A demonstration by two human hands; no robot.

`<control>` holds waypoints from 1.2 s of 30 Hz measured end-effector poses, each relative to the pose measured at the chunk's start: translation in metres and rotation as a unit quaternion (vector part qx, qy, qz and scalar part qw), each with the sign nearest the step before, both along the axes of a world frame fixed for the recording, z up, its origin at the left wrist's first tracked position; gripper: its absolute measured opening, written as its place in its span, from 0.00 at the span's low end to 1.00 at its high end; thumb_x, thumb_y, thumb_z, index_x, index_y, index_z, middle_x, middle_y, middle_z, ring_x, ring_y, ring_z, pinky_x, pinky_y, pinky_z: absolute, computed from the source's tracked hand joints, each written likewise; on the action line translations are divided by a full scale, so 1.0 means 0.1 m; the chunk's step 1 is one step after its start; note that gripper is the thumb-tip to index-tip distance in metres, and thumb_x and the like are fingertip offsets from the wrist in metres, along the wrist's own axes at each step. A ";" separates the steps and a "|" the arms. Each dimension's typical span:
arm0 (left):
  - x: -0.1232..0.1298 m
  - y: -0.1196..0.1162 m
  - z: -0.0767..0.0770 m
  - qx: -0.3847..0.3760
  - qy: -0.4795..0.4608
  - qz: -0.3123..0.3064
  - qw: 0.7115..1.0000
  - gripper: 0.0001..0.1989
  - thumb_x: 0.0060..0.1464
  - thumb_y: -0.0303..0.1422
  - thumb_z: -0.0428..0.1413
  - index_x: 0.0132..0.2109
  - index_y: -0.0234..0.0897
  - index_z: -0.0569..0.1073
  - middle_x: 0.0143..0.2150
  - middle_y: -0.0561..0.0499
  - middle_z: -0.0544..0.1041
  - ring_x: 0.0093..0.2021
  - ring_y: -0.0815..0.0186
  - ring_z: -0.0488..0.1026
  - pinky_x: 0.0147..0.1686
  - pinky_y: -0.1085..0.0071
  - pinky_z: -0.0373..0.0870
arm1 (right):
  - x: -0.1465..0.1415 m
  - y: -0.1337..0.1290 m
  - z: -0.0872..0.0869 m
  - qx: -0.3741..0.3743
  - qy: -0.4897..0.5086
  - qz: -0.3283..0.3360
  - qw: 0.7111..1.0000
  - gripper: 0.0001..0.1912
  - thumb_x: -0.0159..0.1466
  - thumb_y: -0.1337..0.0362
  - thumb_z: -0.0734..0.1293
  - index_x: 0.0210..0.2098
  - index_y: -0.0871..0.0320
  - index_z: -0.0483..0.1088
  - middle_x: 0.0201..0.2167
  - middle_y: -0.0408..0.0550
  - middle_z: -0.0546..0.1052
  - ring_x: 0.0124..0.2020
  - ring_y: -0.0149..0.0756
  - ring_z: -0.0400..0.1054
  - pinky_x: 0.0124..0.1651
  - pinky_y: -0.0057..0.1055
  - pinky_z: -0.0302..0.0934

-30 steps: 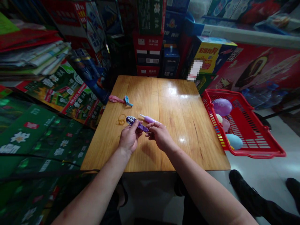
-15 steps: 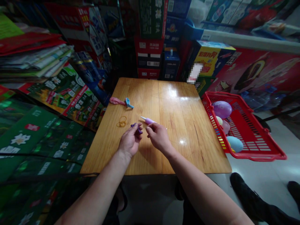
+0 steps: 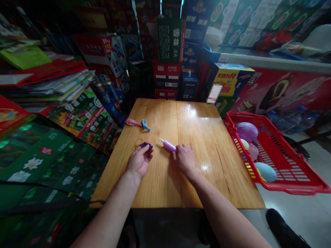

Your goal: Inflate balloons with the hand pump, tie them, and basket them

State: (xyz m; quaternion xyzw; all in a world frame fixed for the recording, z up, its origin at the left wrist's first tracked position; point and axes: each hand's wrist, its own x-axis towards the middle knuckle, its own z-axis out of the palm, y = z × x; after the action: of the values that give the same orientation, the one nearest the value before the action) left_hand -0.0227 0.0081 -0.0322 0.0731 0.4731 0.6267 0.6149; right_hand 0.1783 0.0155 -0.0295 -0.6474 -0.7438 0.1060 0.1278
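My left hand (image 3: 139, 160) is closed on a limp dark purple balloon (image 3: 146, 145), pinched between thumb and fingers over the left half of the wooden table (image 3: 165, 113). To its right, my right hand (image 3: 186, 159) has its fingers closed at the rear end of a light purple balloon pump (image 3: 169, 145). The pump's white nozzle points to the upper left, and my hand covers its back part. Several yellow rubber bands (image 3: 137, 144) lie just behind my left hand. Farther back are a flat pink balloon (image 3: 132, 122) and a flat blue balloon (image 3: 145, 124), touching each other.
A red basket (image 3: 281, 162) with inflated balloons, among them a purple one (image 3: 247, 132) and a blue one (image 3: 266, 172), stands right of the table. Stacked boxes (image 3: 168, 79) rise behind it. Green cartons (image 3: 49, 162) and piled papers (image 3: 51, 86) crowd the left. A shoe (image 3: 283, 227) shows at lower right.
My right hand has moved right and down onto the rear end of the pump. My left hand still holds the purple balloon. The camera view has tilted up slightly.
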 end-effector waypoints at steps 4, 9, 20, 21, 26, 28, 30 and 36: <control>-0.06 0.02 0.03 0.003 0.019 0.011 1.000 0.08 0.50 0.23 0.61 0.39 0.36 0.77 0.33 0.53 0.78 0.29 0.71 0.76 0.27 0.77 0.66 | 0.01 -0.14 0.19 -0.001 0.076 0.018 0.997 0.09 0.69 0.63 0.60 0.39 0.58 0.71 0.34 0.51 0.76 0.35 0.39 0.68 0.37 0.33 0.54; -0.13 0.04 0.05 0.026 0.057 0.021 0.998 0.11 0.47 0.26 0.65 0.39 0.35 0.76 0.33 0.52 0.78 0.30 0.71 0.76 0.29 0.77 0.65 | 0.02 -0.33 0.39 0.007 0.115 0.055 0.992 0.06 0.65 0.64 0.64 0.40 0.56 0.72 0.33 0.49 0.77 0.34 0.38 0.68 0.36 0.33 0.54; -0.05 0.04 0.02 0.055 0.082 0.014 0.995 0.13 0.43 0.28 0.67 0.38 0.36 0.75 0.33 0.52 0.78 0.30 0.70 0.75 0.31 0.75 0.63 | 0.00 -0.40 0.35 0.012 0.147 0.063 0.987 0.07 0.64 0.65 0.64 0.39 0.57 0.73 0.32 0.50 0.77 0.33 0.38 0.69 0.36 0.33 0.55; -0.03 0.04 0.01 0.058 0.085 0.011 0.995 0.13 0.43 0.29 0.67 0.38 0.36 0.75 0.33 0.52 0.78 0.31 0.70 0.75 0.31 0.75 0.63 | 0.00 -0.40 0.35 0.012 0.148 0.064 0.987 0.07 0.64 0.65 0.64 0.40 0.57 0.73 0.32 0.50 0.77 0.33 0.38 0.69 0.36 0.33 0.55; 0.01 0.03 0.00 0.071 0.090 -0.003 0.993 0.13 0.44 0.30 0.68 0.38 0.35 0.75 0.34 0.52 0.78 0.31 0.70 0.74 0.31 0.75 0.63 | 0.00 -0.41 0.37 0.013 0.149 0.063 0.987 0.07 0.64 0.65 0.64 0.39 0.57 0.73 0.32 0.50 0.77 0.32 0.38 0.69 0.35 0.33 0.55; 0.02 0.03 0.00 0.077 0.088 -0.009 0.993 0.14 0.44 0.31 0.68 0.38 0.35 0.75 0.34 0.51 0.78 0.32 0.70 0.74 0.31 0.75 0.64 | 0.00 -0.41 0.37 0.008 0.159 0.060 0.985 0.07 0.64 0.64 0.64 0.39 0.57 0.73 0.32 0.50 0.77 0.32 0.38 0.69 0.34 0.32 0.55; 0.03 0.02 0.01 0.074 0.084 -0.011 0.994 0.14 0.44 0.30 0.68 0.38 0.35 0.75 0.34 0.51 0.78 0.32 0.70 0.75 0.31 0.75 0.64 | 0.00 -0.41 0.37 -0.007 0.179 0.058 0.982 0.07 0.66 0.63 0.63 0.38 0.57 0.74 0.31 0.50 0.77 0.31 0.37 0.69 0.33 0.31 0.55; 0.06 0.00 0.02 0.066 0.073 -0.013 0.995 0.14 0.44 0.30 0.69 0.39 0.35 0.76 0.35 0.51 0.78 0.32 0.72 0.74 0.32 0.76 0.65 | -0.01 -0.43 0.36 -0.023 0.211 0.065 0.975 0.08 0.66 0.62 0.64 0.38 0.57 0.74 0.31 0.49 0.77 0.31 0.37 0.69 0.33 0.31 0.57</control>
State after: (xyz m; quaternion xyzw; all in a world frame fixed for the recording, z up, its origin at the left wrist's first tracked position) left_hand -0.0164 0.0085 -0.0300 0.1649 0.4732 0.6414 0.5810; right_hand 0.1773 -0.0279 0.0065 -0.5638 -0.7378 0.2650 0.2598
